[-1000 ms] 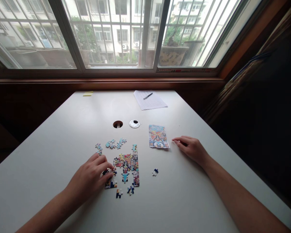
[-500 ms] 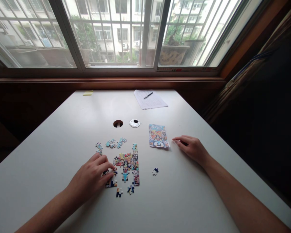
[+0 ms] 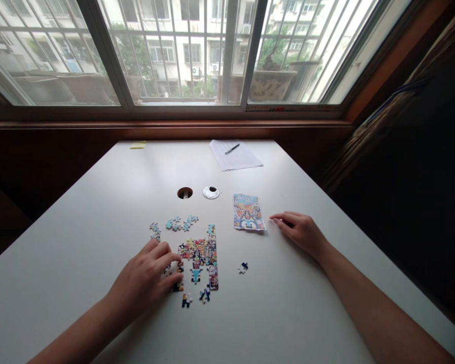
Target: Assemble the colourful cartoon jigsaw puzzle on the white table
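My left hand [image 3: 147, 273] rests over the left side of a partly joined jigsaw puzzle [image 3: 202, 250]. Its index finger and thumb are apart at the left-edge pieces, touching them, and cover some of them. Just below lie two loose clumps, one puzzle piece [image 3: 186, 300] and another puzzle piece [image 3: 205, 294]. On the right, my right hand [image 3: 301, 232] lies on the table with fingers stretched out, holding nothing. Its fingertips are beside a picture card [image 3: 248, 212] printed with a blue cartoon dog. A separate dark blue and white puzzle piece [image 3: 243, 267] lies between the hands.
Light blue puzzle pieces [image 3: 182, 223] lie above the puzzle. The white table [image 3: 98, 202] has a round hole [image 3: 185, 193] with its metal cover [image 3: 211, 192] alongside. Farther back are paper sheets [image 3: 235, 159], a pen [image 3: 232, 149] and yellow sticky notes [image 3: 138, 145] before the window.
My left index finger and thumb have shifted slightly right over the puzzle's left edge, covering more of the lower left pieces. My right hand stays where it was.
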Tool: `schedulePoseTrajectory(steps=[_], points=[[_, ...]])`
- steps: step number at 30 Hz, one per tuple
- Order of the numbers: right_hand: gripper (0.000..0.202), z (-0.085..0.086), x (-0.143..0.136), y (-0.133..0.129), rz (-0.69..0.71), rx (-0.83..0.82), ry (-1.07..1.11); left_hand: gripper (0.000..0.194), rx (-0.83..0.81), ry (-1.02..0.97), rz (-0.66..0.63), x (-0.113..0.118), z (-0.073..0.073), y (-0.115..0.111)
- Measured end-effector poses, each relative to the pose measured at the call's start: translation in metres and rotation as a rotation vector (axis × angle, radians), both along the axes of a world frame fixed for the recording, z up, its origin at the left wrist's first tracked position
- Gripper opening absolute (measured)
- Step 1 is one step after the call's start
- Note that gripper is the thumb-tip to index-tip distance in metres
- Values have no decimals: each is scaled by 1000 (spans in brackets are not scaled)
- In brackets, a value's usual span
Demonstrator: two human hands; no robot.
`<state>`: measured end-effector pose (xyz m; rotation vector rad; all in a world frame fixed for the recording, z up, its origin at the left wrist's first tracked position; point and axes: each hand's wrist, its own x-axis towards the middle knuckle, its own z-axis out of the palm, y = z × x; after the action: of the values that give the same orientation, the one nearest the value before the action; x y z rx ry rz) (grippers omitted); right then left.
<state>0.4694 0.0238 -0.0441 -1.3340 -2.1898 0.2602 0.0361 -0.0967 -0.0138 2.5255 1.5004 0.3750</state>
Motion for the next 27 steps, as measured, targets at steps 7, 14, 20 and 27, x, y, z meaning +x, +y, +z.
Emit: schedulePoseTrajectory(steps=[7,14,20,27], points=[[25,0,0,0,-1,-4,3,15,-23,-29,-5,3,1,0],[26,0,0,0,-6,2,-1,16,-28,-60,-10,3,-2,1],[25,-2,1,0,-8,-9,5,19,-18,-32,10,2,-5,1],[26,-1,0,0,-3,12,-1,18,40,-40,-15,3,-6,2]])
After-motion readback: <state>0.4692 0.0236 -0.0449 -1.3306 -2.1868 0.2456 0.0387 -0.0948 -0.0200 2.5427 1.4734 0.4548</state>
